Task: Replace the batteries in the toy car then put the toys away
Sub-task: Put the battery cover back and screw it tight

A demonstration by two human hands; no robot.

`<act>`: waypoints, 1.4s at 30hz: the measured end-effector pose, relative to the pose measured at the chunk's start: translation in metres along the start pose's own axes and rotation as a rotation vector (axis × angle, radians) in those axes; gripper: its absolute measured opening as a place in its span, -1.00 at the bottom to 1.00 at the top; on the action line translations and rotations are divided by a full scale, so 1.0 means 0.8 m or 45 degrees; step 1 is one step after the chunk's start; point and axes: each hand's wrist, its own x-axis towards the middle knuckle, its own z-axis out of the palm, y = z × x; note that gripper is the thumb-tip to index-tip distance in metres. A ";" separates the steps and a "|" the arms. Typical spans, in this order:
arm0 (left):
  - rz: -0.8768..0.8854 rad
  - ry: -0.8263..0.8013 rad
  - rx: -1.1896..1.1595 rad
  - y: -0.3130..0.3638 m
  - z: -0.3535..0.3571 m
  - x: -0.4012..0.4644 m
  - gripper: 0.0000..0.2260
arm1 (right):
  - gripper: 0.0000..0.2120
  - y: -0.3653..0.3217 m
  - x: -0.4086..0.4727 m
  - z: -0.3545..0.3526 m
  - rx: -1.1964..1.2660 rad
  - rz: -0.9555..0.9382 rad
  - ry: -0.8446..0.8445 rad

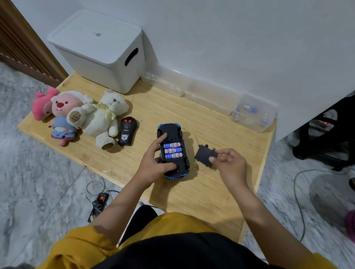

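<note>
Low against the white wall, the wooden bench (pixel 220 195) has the toy car (pixel 172 151) flipped belly-up mid-surface so its three batteries (pixel 173 150) are exposed, pinned steady by the left hand (pixel 154 162) curled round it. The battery cover (pixel 204 156) is pinched in the right hand (pixel 230 165) at 3 o'clock, probably kept clear for refitting. Bare wood is left toward 6 o'clock, while the remote (pixel 127 131) and plush toys (pixel 83 116) crowd 9 o'clock.

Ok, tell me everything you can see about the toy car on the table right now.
The toy car lies upside down on the wooden table, black underside up, blue body showing at both ends, with black wheels. Its battery compartment is open, holding three blue-and-white batteries side by side. The left hand grips it, thumb on the underside. The right hand holds the black cover just beside the car, off it.
</note>
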 end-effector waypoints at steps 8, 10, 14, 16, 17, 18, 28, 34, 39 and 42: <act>0.051 -0.172 0.012 0.021 0.003 0.007 -0.21 | -0.80 -0.068 0.009 0.022 0.155 -0.152 -0.344; 0.054 -0.199 0.007 0.027 0.004 0.009 -0.22 | -0.79 -0.073 0.010 0.028 0.102 -0.162 -0.380; 0.062 -0.225 -0.012 0.037 0.002 0.012 -0.23 | -0.79 -0.082 0.014 0.032 0.095 -0.177 -0.386; 0.067 -0.226 -0.005 0.041 0.001 0.012 -0.23 | -0.79 -0.086 0.016 0.032 0.086 -0.187 -0.397; 0.070 -0.224 -0.003 0.042 0.000 0.012 -0.23 | -0.79 -0.088 0.017 0.031 0.074 -0.193 -0.408; 0.071 -0.222 -0.003 0.043 0.000 0.012 -0.23 | -0.79 -0.089 0.017 0.031 0.061 -0.197 -0.420; 0.082 -0.200 -0.016 0.042 0.001 0.016 -0.24 | -0.79 -0.085 0.022 0.034 -0.040 -0.281 -0.388; 0.069 -0.179 -0.032 0.044 0.000 0.014 -0.23 | -0.82 -0.089 0.027 0.035 -0.086 -0.335 -0.410; 0.078 -0.168 -0.038 0.046 -0.002 0.016 -0.25 | -0.82 -0.092 0.030 0.034 0.045 -0.223 -0.423; 0.080 -0.167 -0.027 0.047 -0.003 0.017 -0.24 | -0.82 -0.092 0.028 0.036 0.116 -0.185 -0.427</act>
